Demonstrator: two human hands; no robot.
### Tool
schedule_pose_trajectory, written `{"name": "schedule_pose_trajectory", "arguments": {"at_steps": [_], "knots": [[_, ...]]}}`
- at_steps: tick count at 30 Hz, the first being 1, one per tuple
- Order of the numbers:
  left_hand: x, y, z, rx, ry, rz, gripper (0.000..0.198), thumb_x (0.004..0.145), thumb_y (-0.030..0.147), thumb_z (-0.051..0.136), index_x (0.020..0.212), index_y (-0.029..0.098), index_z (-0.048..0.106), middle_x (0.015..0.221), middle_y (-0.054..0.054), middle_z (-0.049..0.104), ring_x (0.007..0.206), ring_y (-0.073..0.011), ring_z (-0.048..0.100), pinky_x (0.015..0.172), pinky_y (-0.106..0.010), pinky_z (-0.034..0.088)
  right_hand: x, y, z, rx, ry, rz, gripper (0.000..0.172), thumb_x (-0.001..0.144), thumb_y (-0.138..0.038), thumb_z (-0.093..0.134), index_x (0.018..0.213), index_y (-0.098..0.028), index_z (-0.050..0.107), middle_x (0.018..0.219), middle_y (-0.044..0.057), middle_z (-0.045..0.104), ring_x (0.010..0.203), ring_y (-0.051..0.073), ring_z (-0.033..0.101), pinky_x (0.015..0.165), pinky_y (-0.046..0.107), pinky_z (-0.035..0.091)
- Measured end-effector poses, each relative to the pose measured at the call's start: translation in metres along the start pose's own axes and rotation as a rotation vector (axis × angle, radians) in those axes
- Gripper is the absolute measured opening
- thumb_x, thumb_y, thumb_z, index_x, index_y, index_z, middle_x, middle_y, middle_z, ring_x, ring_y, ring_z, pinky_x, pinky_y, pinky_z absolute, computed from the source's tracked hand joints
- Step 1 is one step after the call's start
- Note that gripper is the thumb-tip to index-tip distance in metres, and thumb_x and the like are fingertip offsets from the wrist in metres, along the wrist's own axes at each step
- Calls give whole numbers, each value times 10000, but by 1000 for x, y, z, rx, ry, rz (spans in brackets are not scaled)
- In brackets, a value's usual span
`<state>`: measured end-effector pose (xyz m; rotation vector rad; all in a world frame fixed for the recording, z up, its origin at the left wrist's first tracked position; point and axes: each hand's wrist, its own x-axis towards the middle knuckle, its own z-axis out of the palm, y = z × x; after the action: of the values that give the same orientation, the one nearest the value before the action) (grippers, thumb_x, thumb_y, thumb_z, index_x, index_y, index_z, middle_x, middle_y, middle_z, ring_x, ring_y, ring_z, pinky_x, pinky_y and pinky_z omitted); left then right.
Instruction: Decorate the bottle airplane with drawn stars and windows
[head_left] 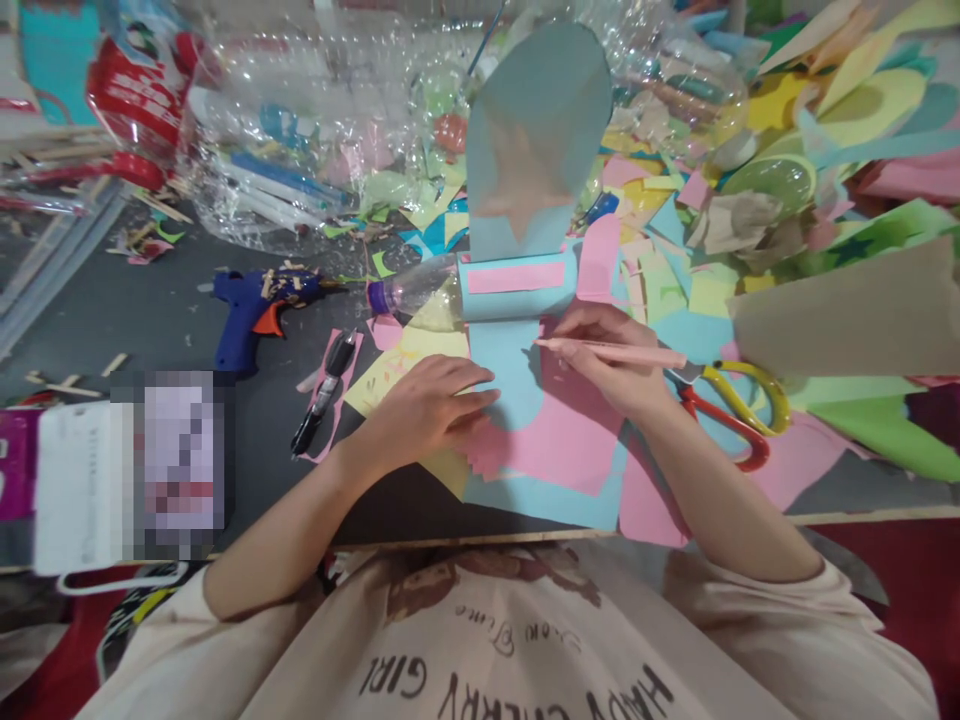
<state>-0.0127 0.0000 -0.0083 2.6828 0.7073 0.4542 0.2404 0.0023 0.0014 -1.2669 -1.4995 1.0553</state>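
Nearest the person, the worktop point(401, 515) is carrying a pink sheet point(574, 455), and on it a light blue sheet point(506, 350) is lying between the two hands. The left hand point(427, 405) is resting flat at the blue sheet's left side, its fingers slightly apart and gripping nothing, their tips reaching onto the paper. The right hand point(619, 380) is holding a pink pen point(641, 354), its fingers clamped together around the barrel close to the tip. The pen is lying nearly level, its long axis running sideways and its tip pointing left, at the blue sheet's right-hand edge (whether it is touching the paper, I cannot tell). So the blue sheet is sitting just left of the right fingers, its length running away from the person and the pen crossing that line; the right fingers are nearer the edge at the tip. Scissors point(754, 410) are lying beside the right forearm. Just beyond the tip, a bottle point(420, 290) wrapped in blue paper is lying sideways, roughly parallel to the pen. Farther off, a rounded blue piece point(544, 95) with a brown star point(517, 185) is extending beyond the bottle.
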Motion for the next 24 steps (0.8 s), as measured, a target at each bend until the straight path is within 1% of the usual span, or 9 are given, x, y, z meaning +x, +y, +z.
{"name": "schedule_pose_trajectory", "arguments": {"at_steps": [3,6,10,11,13,15,18,21,24], "knots": [[-1,2,1,-1,4,1,175,955,246,566,1077,209,685,1166,-90,694,1082,-246,641,901,-395,517,2,-7,-6,-31,31,-35,84,798,-279,711,751,-225,667,684,-3,699,584,142,640,511,266,521],[-2,3,3,-28,22,-6,166,940,242,592,1072,193,678,1171,-109,688,1104,-256,640,907,-404,518,1,-14,-7,-66,-9,-39,100,813,-272,692,733,-214,677,701,5,702,613,148,645,536,276,516],[0,6,5,-51,8,0,190,967,257,541,1093,187,664,1167,-101,695,1103,-238,650,916,-388,526,-2,-14,10,-47,-125,-52,49,828,-261,677,808,-220,696,834,15,715,743,154,663,636,281,534],[0,7,4,-41,-1,-1,196,972,258,528,1097,190,662,1162,-94,698,1101,-230,652,919,-377,526,-2,-13,15,-35,-149,-47,44,824,-260,681,839,-220,690,849,15,709,761,152,661,645,275,532],[1,8,4,-16,-13,1,201,977,261,515,1091,189,665,1147,-85,706,1081,-219,661,910,-360,528,-1,-11,26,-33,-182,-17,64,821,-267,678,840,-209,656,809,9,680,727,142,642,620,261,512],[1,8,3,8,-15,14,205,980,265,510,1067,173,671,1124,-85,715,1034,-215,677,870,-348,533,1,-9,34,-52,-193,16,102,824,-278,661,781,-200,611,749,1,648,676,133,618,590,251,488],[0,8,2,49,5,28,211,985,269,505,1023,159,681,1092,-73,727,966,-204,694,816,-331,531,4,-9,41,-97,-189,42,121,815,-254,635,721,-198,583,708,3,640,663,133,607,589,249,475],[0,8,2,78,23,33,223,992,267,488,1002,166,686,1077,-55,734,940,-187,699,799,-317,524,4,-10,45,-122,-182,58,111,804,-222,626,703,-199,589,692,3,653,653,131,605,582,244,467],[0,8,2,87,16,31,240,997,277,477,994,171,693,1064,-51,738,915,-179,703,780,-311,522,4,-10,46,-101,-193,59,108,812,-234,627,715,-198,599,710,7,675,658,135,616,582,248,467]]}}
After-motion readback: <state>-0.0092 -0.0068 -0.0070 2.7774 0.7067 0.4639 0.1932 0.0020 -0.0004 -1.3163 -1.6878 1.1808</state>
